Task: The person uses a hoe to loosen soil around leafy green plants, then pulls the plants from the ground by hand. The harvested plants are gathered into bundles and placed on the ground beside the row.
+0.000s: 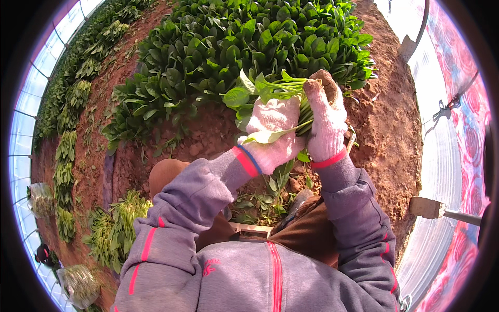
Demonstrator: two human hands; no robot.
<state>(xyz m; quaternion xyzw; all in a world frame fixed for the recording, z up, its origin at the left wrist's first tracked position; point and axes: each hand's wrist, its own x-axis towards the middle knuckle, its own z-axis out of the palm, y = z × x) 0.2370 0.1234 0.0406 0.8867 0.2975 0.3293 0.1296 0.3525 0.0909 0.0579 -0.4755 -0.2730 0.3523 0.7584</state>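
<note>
My left hand (275, 130), in a pale knitted glove, is closed around a bunch of leafy greens (242, 97), likely spinach. The leaves spread out to the left and the stems point right. One pale leaf (266, 135) lies across the back of that glove. Close beside it, my right hand (326, 113), in a matching glove with soiled fingertips, has its thumb and fingers at the stem ends of the same bunch. What lies between those fingertips is hard to make out. Loose leaves (269, 199) lie on the soil below my hands.
A dense bed of growing greens (249, 43) stands ahead. Cut bunches (117, 226) lie at the left, with a row of more bunches (64, 167) beyond. Filled clear plastic bags (79, 286) stand at the far left. Plastic sheeting (436, 156) runs along the right.
</note>
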